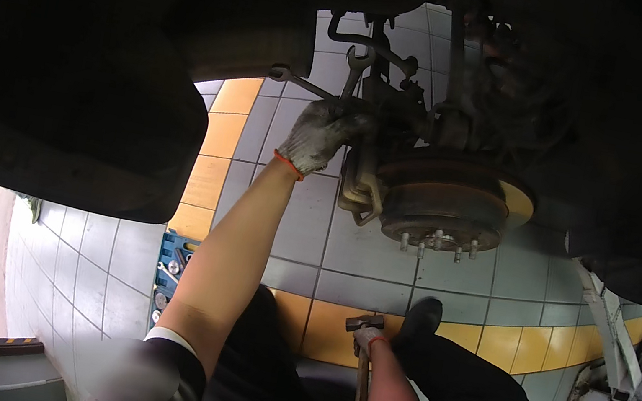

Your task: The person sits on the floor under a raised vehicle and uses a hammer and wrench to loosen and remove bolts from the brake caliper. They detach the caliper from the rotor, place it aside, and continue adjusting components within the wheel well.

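My left hand point(319, 134), in a grey work glove with an orange cuff, is raised and closed around a metal wrench point(358, 62) whose open end points up beside the suspension parts. It sits just left of the rusty brake disc and hub point(446, 204), which has several wheel studs. A second thin metal bar point(294, 80) runs left from the same hand. Low down, my gloved right hand point(365, 340) grips a hammer point(365, 323), with its wooden handle pointing down toward my lap.
A dark wheel arch and car underbody point(87, 76) fill the top and left. A blue tool tray point(172, 267) with sockets lies on the grey and yellow tiled floor point(347, 247). A white lift arm point(613, 334) stands at the right. My black shoe point(420, 317) rests near the hammer.
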`<move>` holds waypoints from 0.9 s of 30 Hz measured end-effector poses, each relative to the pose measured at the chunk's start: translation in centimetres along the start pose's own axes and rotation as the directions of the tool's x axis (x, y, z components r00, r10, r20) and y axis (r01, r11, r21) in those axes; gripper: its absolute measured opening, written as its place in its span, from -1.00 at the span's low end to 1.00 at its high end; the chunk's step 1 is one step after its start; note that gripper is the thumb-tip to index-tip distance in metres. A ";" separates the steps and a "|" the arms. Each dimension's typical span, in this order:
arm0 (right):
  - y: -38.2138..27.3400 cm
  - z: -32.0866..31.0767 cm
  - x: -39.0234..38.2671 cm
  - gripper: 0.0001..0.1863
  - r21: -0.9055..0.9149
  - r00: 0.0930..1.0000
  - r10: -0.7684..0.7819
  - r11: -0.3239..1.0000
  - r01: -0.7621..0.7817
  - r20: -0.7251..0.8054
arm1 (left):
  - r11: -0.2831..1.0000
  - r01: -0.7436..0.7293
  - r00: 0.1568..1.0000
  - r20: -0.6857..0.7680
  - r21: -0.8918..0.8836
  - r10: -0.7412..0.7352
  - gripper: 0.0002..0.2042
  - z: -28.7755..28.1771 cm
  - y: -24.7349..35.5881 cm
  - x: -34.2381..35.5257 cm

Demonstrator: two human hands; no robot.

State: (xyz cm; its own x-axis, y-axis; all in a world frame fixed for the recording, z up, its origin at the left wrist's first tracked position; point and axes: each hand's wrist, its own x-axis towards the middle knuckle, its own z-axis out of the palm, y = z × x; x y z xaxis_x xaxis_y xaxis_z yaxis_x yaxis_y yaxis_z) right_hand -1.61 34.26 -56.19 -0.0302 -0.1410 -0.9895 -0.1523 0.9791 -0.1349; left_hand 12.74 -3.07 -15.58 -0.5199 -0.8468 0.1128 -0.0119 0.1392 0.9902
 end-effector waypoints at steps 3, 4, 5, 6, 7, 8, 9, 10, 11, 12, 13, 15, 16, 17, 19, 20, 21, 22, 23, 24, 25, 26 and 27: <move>0.3 0.0 -0.3 -0.77 -0.108 0.998 -0.053 0.993 0.055 0.023 | 0.981 -0.071 0.994 -0.092 -0.179 0.055 -0.68 1.4 -1.3 0.3; 0.2 0.0 -0.4 -0.78 -0.219 0.997 -0.080 0.972 0.080 0.011 | 0.972 -0.064 0.989 -0.145 -0.227 0.032 -0.67 1.8 -1.8 0.2; 0.2 -0.2 -0.5 -0.78 -0.113 0.999 -0.046 0.992 0.048 0.017 | 0.975 -0.158 0.972 -0.198 -0.157 0.126 -0.68 2.2 -2.1 0.1; 0.0 -0.3 -0.7 -0.78 -0.016 1.000 -0.017 1.000 0.017 -0.004 | 0.975 -0.208 0.953 -0.242 -0.076 0.184 -0.68 2.3 -2.3 0.0; -0.1 -0.4 -1.0 -0.79 0.081 1.000 0.010 0.997 -0.008 -0.023 | 0.980 -0.198 0.941 -0.271 0.034 0.200 -0.68 2.4 -2.4 -0.1; -0.3 -0.5 -1.3 -0.78 -0.002 0.999 -0.033 0.999 0.033 -0.033 | 0.974 -0.212 0.954 -0.235 -0.080 0.188 -0.69 2.2 -2.3 -0.3; -0.4 -0.6 -1.7 -0.78 -0.083 0.997 -0.068 0.994 0.064 -0.035 | 0.974 -0.153 0.976 -0.180 -0.169 0.122 -0.69 1.9 -2.2 -0.5; -0.6 -0.6 -2.0 -0.78 -0.162 0.994 -0.102 0.982 0.095 -0.034 | 0.965 -0.077 0.989 -0.142 -0.251 0.042 -0.69 1.5 -2.1 -0.7; -0.7 -0.6 -2.2 -0.77 -0.134 0.992 -0.120 0.984 0.114 -0.037 | 0.973 -0.038 0.987 -0.161 -0.230 0.000 -0.70 1.2 -1.9 -0.8; -0.8 -0.5 -2.4 -0.76 -0.107 0.989 -0.139 0.985 0.134 -0.041 | 0.964 -0.064 0.985 -0.173 -0.258 0.019 -0.71 0.8 -1.7 -0.9; -0.8 -0.5 -2.4 -0.76 -0.081 0.986 -0.160 0.984 0.156 -0.047 | 0.954 -0.093 0.982 -0.185 -0.286 0.040 -0.71 0.6 -1.6 -1.1; -0.7 -0.3 -2.1 -0.76 -0.035 0.992 -0.122 0.992 0.121 -0.038 | 0.956 -0.088 0.972 -0.234 -0.281 0.020 -0.73 0.4 -1.1 -1.2; -0.6 -0.2 -1.7 -0.76 -0.054 0.992 -0.124 0.991 0.122 -0.035 | 0.962 -0.122 0.963 -0.265 -0.246 0.054 -0.73 0.3 -0.7 -1.1; -0.3 -0.2 -1.2 -0.76 -0.078 0.991 -0.126 0.989 0.123 -0.035 | 0.965 -0.157 0.951 -0.296 -0.210 0.091 -0.73 0.2 -0.2 -0.9; 0.3 -0.4 0.2 -0.76 -0.188 0.982 -0.191 0.964 0.188 0.002 | 0.937 -0.187 0.891 -0.452 -0.294 0.036 -0.75 -0.2 1.0 -0.2; 0.7 -0.5 1.0 -0.76 -0.165 0.987 -0.159 0.975 0.151 -0.036 | 0.944 -0.189 0.888 -0.457 -0.269 0.047 -0.73 -0.6 1.6 0.0; 1.1 -0.6 1.8 -0.76 -0.226 0.981 -0.189 0.958 0.177 -0.033 | 0.961 -0.277 0.907 -0.331 -0.005 0.259 -0.72 -1.2 2.3 0.1; 1.7 -0.7 2.6 -0.76 -0.355 0.965 -0.260 0.905 0.234 -0.027 | 0.934 -0.275 0.922 -0.212 0.228 0.323 -0.70 -1.7 3.0 0.2; 2.1 -0.8 3.4 -0.76 -0.299 0.972 -0.232 0.930 0.213 -0.028 | 0.971 -0.054 0.981 -0.167 0.233 0.094 -0.64 -2.1 3.4 0.3; 2.5 -0.9 4.1 -0.76 -0.316 0.969 -0.246 0.921 0.226 -0.025 | 0.953 -0.065 0.993 -0.074 0.296 0.091 -0.64 -1.9 3.5 0.7; 2.8 -0.9 4.8 -0.76 -0.125 0.993 -0.112 0.987 0.106 -0.043 | 0.929 -0.126 0.990 -0.016 0.349 0.140 -0.63 -1.8 3.5 1.0; 3.0 -1.0 5.2 -0.76 -0.167 0.989 -0.136 0.978 0.125 -0.055 | 0.899 -0.177 0.983 0.038 0.401 0.177 -0.62 -1.5 3.3 1.2; 3.1 -0.9 5.5 -0.76 -0.212 0.985 -0.158 0.967 0.140 -0.067 | 0.907 -0.177 0.984 0.051 0.381 0.170 -0.60 -1.1 3.0 1.4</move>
State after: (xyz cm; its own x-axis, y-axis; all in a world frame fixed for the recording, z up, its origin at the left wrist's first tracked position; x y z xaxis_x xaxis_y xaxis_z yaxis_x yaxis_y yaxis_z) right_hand -3.18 36.36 -62.04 -0.0724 -0.3031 -0.9502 -0.3611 0.8961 -0.2583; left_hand 12.87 -4.40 -12.41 -0.5572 -0.7834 0.2754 -0.2444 0.4717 0.8472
